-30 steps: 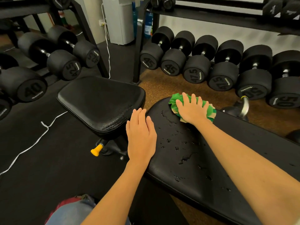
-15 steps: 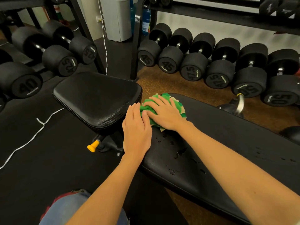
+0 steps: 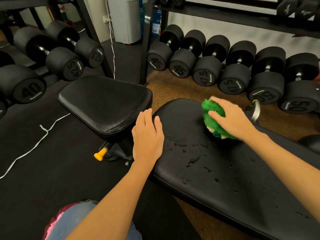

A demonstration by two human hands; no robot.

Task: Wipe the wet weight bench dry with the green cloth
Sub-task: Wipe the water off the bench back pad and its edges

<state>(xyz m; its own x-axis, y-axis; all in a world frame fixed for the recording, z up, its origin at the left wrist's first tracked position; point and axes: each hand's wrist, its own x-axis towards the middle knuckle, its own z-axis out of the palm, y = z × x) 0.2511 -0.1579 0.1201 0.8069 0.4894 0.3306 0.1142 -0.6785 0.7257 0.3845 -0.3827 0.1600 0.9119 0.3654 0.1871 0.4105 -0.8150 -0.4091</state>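
The black weight bench has a long back pad running from the centre to the lower right, and a separate seat pad to its left. Water drops lie on the middle of the long pad. My right hand grips the bunched green cloth and presses it on the far end of the long pad. My left hand rests flat, fingers straight, on the near left corner of the long pad, beside the gap to the seat pad.
Rows of black dumbbells line the floor behind the bench and a rack at the left. A yellow adjustment knob sticks out under the seat. A white cord lies on the black floor mat. My knee shows at the bottom.
My right hand has swept the green cloth from the left end of the long pad, next to my left hand, back to the right along its far edge. My left hand stayed in place.
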